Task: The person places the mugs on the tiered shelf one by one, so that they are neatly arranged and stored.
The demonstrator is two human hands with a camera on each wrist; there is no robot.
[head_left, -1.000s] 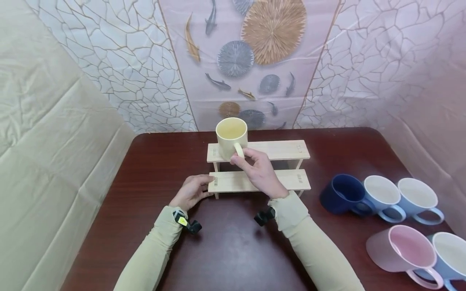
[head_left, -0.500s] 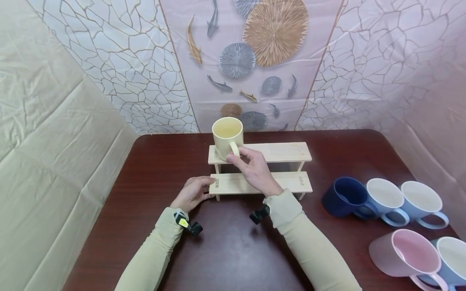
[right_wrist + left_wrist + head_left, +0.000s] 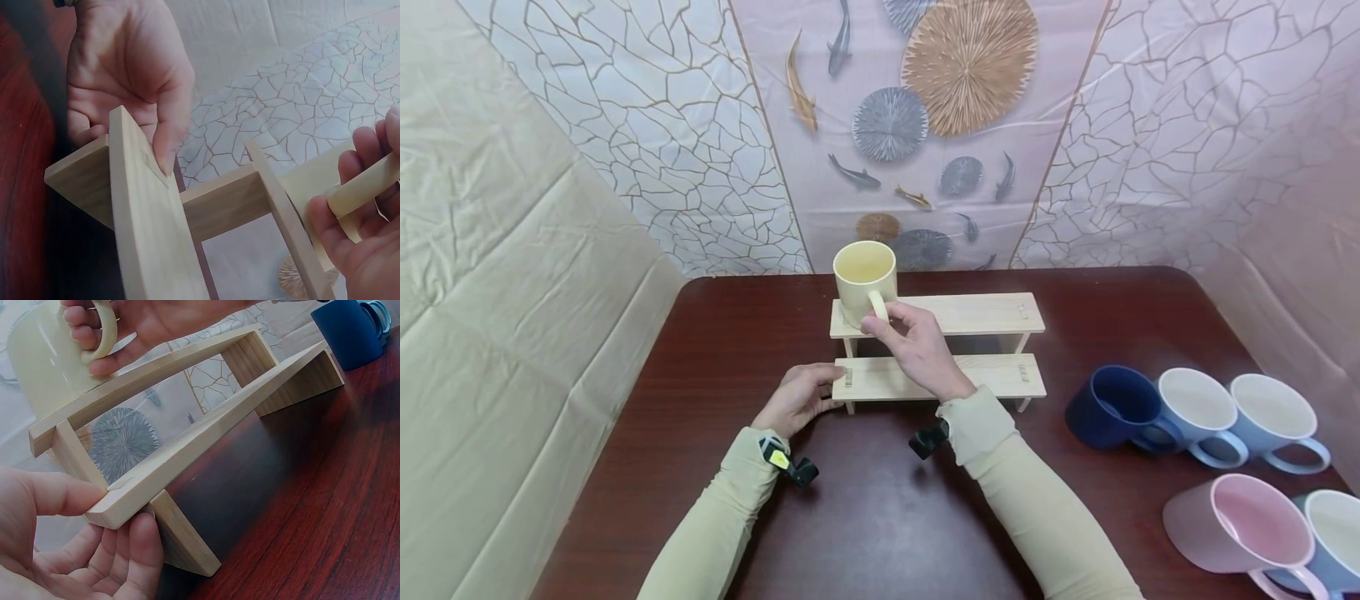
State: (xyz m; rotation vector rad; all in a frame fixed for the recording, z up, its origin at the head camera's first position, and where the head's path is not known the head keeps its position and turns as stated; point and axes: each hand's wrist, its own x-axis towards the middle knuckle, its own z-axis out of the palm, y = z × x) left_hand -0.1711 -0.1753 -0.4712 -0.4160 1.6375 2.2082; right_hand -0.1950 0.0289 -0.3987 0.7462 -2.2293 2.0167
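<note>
A pale yellow mug (image 3: 863,287) stands upright at the left end of the upper board of a two-step wooden rack (image 3: 940,379). My right hand (image 3: 920,346) grips its handle, which faces toward me; in the left wrist view the fingers curl through the handle (image 3: 107,331). At the left end of the lower board, my left hand (image 3: 799,397) pinches the wood, thumb on top and fingers underneath, as the left wrist view shows. The right wrist view has the left hand (image 3: 134,75) at the board's end and the mug's handle (image 3: 365,184) in the right fingers.
To the right on the dark red table (image 3: 880,517) stand a navy mug (image 3: 1108,408), two light blue mugs (image 3: 1195,408) with white insides, a pink mug (image 3: 1236,525) and another blue one (image 3: 1337,533) at the frame's edge. Patterned cloth (image 3: 700,125) hangs behind.
My right hand has shifted the yellow mug slightly left along the upper board. The left hand keeps its pinch on the lower board.
</note>
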